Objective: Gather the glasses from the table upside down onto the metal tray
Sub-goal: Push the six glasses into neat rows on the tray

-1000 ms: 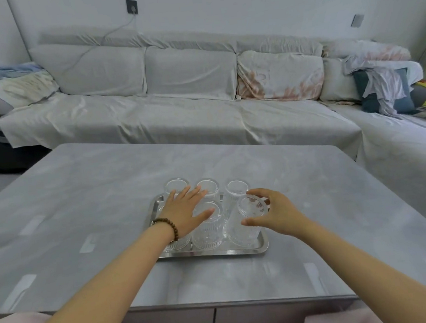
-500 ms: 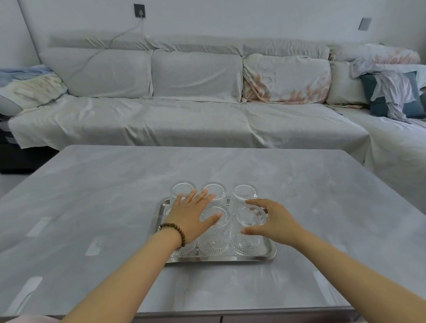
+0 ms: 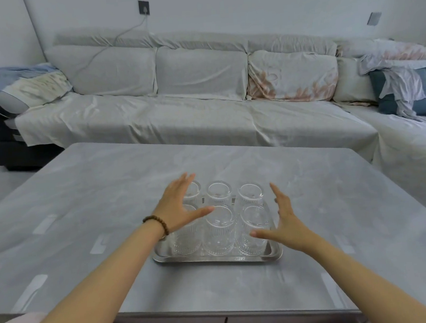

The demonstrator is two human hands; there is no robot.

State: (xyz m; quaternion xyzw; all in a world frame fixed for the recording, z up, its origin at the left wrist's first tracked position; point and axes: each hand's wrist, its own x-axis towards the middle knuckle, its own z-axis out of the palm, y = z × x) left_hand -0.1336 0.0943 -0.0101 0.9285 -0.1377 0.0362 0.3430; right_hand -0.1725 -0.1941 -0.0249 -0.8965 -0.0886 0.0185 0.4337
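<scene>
Glasses [image 3: 221,230], 6 ribbed clear ones, stand mouth-down in 2 rows of 3 on the metal tray [image 3: 215,257], each with its long axis vertical and its thick base facing up. They nearly fill the tray and stand touching or just beside one another.

The grey table [image 3: 107,195] carries the tray near its front edge, about midway between its left and right edges. No other glass shows on it, so the gathering looks done.

The tray's long sides run parallel to the table's front edge. Its shallow rim shows along the front and at the front corners.

The left hand [image 3: 178,207], with a bead bracelet [image 3: 158,225] at the wrist, is spread flat over the left column of glasses, fingers extended, gripping nothing; I cannot tell if it touches the bases. The right hand [image 3: 284,222] is spread too, beside the tray's right edge, thumb toward the front-right glass, holding nothing.

The risk from here is a careless sweep: either hand brushing a base could knock 1 glass into its neighbours. If the tray is lifted or shoved, the shallow rim would do little to stop the glasses sliding.
</scene>
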